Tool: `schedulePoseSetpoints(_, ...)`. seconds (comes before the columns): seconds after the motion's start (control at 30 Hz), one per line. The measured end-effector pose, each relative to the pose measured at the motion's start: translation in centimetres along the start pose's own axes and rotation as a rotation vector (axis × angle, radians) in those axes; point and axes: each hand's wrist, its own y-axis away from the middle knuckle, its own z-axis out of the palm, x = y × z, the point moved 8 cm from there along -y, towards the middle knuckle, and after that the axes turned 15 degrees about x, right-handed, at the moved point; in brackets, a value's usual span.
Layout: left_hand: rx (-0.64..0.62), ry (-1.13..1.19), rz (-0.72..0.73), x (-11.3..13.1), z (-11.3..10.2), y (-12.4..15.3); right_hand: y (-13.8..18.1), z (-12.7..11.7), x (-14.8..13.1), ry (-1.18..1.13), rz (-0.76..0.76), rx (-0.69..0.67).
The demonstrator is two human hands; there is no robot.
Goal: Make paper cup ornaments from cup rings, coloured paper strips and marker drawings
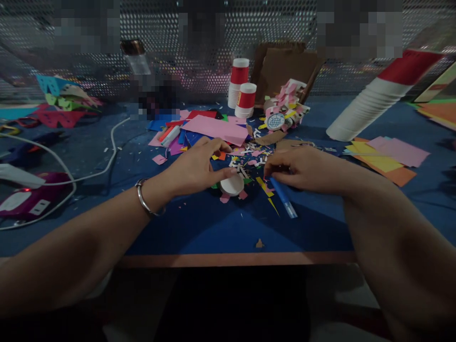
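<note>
My left hand (201,164) reaches over the scraps with its thumb and fingers apart, a silver bangle on its wrist. Its thumb tip is at the upper edge of a small white round piece (232,184), perhaps a paper cup base, with pink and green paper bits around it. To the right, my right hand (297,167) is low over the table with its fingers curled together. What its fingertips hold, if anything, is hidden. A blue pen-like tool (284,197) lies just below those fingers. Cut paper scraps (245,164) are scattered between the hands.
Pink paper (215,129) tops a pile of coloured sheets. Paper cups (239,78) stand behind, and a long cup stack (370,104) leans at right. A paper-covered craft piece (285,111) sits near cardboard (288,71). A white cable (113,142) crosses the left.
</note>
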Motion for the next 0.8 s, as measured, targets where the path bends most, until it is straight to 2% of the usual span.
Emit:
schedulePoseSetpoints(0.07, 0.005, 0.028, 0.018, 0.2, -0.4, 0.0, 0.4, 0.5, 0.0, 0.017, -0.018, -0.050)
schedulePoseSetpoints(0.13, -0.053, 0.066, 0.033, 0.4, -0.3, 0.0, 0.7, 0.8, -0.2, 0.038, -0.046, -0.073)
schedulePoseSetpoints(0.33, -0.209, 0.105, 0.013, 0.0, 0.7, 0.4, 1.1, 0.9, -0.9, 0.174, -0.119, -0.023)
schedulePoseSetpoints(0.57, -0.216, 0.221, -0.019, 0.4, 1.5, 0.3, 1.2, 1.0, -2.4, 0.317, -0.119, -0.011)
schedulePoseSetpoints(0.8, -0.262, 0.165, 0.052, 0.1, 2.4, 0.3, 1.0, 1.1, -3.1, 0.341, -0.106, -0.022)
